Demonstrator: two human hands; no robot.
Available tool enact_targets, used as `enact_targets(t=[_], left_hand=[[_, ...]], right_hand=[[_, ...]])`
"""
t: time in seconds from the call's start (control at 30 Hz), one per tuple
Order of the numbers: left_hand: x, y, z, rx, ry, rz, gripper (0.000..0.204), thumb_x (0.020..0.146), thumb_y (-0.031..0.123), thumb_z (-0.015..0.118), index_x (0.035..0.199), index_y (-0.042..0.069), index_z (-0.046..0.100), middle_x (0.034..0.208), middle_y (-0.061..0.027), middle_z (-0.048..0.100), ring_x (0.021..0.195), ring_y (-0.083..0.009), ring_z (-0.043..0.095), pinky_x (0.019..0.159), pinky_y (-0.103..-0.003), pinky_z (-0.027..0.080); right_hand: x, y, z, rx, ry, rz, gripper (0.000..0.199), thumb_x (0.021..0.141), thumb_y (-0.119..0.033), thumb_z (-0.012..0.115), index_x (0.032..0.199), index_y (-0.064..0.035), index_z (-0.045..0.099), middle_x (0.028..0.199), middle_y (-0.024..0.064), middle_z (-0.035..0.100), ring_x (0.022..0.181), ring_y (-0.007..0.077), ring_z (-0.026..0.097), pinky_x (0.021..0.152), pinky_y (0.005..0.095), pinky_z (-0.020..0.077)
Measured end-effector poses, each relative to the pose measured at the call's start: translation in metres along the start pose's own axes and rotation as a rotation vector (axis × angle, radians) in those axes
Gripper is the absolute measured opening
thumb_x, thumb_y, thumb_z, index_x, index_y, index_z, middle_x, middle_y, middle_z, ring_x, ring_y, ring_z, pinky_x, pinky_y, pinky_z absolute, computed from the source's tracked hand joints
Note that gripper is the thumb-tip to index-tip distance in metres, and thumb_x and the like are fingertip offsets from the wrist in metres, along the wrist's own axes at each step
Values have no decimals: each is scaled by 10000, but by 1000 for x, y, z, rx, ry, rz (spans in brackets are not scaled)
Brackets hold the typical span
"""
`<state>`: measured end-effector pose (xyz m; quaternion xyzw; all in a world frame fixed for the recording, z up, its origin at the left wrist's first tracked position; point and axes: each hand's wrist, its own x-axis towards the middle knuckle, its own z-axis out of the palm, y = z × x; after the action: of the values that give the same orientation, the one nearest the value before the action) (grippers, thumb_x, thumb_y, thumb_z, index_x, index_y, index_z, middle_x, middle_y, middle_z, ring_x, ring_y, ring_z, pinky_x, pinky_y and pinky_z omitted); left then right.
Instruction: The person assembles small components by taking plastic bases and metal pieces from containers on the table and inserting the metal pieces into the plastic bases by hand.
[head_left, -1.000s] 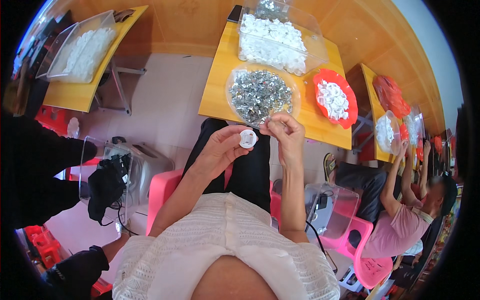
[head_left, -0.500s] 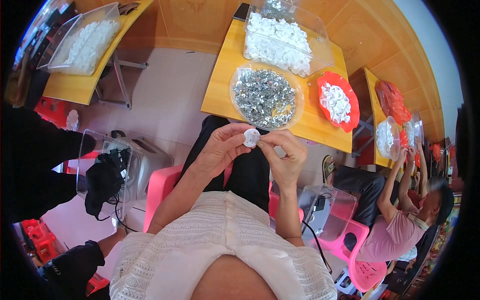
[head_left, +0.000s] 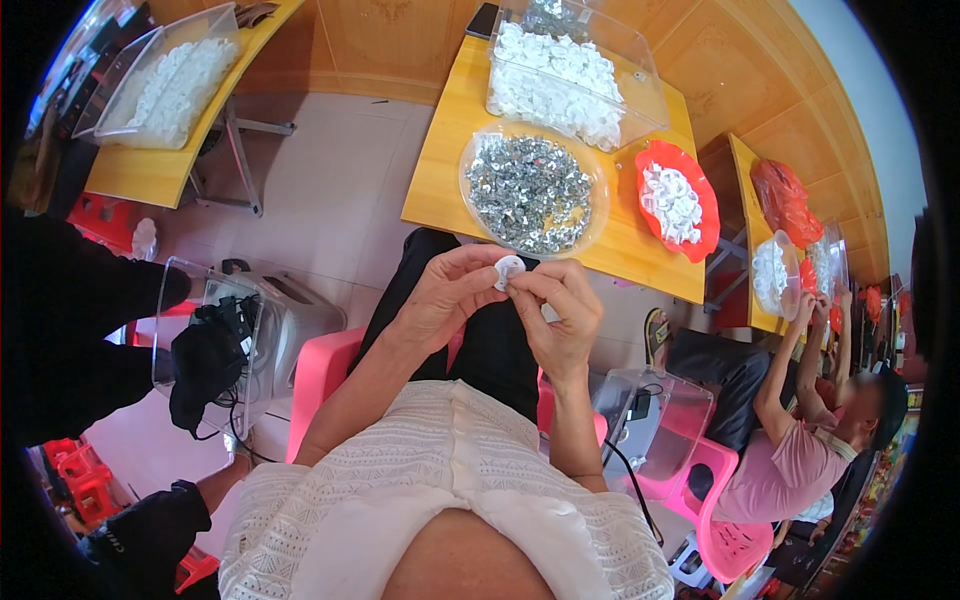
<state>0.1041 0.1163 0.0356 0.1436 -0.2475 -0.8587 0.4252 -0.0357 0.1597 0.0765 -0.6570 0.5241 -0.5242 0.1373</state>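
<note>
Both hands meet over the person's lap, just short of the near edge of the yellow desk (head_left: pixel 440 190). The left hand (head_left: pixel 445 300) is curled, thumb and fingertips pinched on a small round white cap (head_left: pixel 508 270), and the right hand (head_left: pixel 560 315) closes on the same cap from the other side, its fingertips touching the piece. The cap sits between the two hands, off the desk, below the desk's near edge. On the desk, close to that near edge, stands a clear round bowl (head_left: pixel 475 215) heaped with small silvery metal parts (head_left: pixel 530 190). Toward the far edge sits a clear rectangular tub (head_left: pixel 655 100) filled with white caps like the one held. At the desk's right end, near the corner, a red plate (head_left: pixel 705 235) carries a smaller pile of white pieces. The person sits on a pink chair (head_left: pixel 320 365). A second yellow desk (head_left: pixel 140 175) at the left holds another clear tub of white pieces (head_left: pixel 175 85). At the right, another person in a pink shirt (head_left: pixel 790 470) reaches up to a third desk.
</note>
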Motion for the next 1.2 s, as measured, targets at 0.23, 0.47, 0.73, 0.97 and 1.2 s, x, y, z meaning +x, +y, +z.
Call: enact_targets(t=[0.23, 0.47, 0.73, 0.97, 1.2], left_hand=[[-1, -1, -2, -8, 10, 5, 225, 854, 110, 567, 1068, 42, 580, 1016, -67, 604, 919, -128, 584, 795, -262, 493], [-1, 0, -1, -58, -27, -13, 227, 852, 105, 567, 1070, 44, 579, 1031, -71, 601, 940, -146, 587, 833, -292, 492], [-2, 2, 0, 2, -3, 17, 239, 826, 43, 580, 1065, 33, 589, 1012, -76, 614, 939, -137, 586, 851, -290, 482], [-3, 2, 2, 38, 48, 67, 262, 802, -5, 591, 1062, 28, 593, 1009, -73, 617, 927, -120, 583, 838, -261, 475], [-1, 6, 5, 220, -24, 147, 223, 788, -26, 596, 1005, 17, 622, 969, -68, 618, 907, -119, 574, 833, -252, 460]], right_hand=[[1, -6, 0, -128, -13, -109, 179, 636, 38, 687, 799, -25, 647, 712, 66, 553, 642, 202, 537, 536, 283, 417], [0, -7, 4, -23, 74, -9, 157, 651, 51, 662, 787, -14, 622, 724, 95, 561, 637, 217, 551, 546, 290, 432], [3, -13, 10, -171, 52, -26, 118, 682, 58, 635, 781, 1, 609, 713, 83, 538, 598, 159, 530, 535, 240, 430], [5, -13, 15, -180, 63, 8, 112, 684, 66, 630, 774, 5, 604, 715, 92, 541, 621, 175, 558, 554, 256, 448], [6, -8, 12, 216, 79, 274, 169, 691, 53, 652, 808, -22, 557, 759, 39, 533, 665, 115, 559, 582, 224, 475]])
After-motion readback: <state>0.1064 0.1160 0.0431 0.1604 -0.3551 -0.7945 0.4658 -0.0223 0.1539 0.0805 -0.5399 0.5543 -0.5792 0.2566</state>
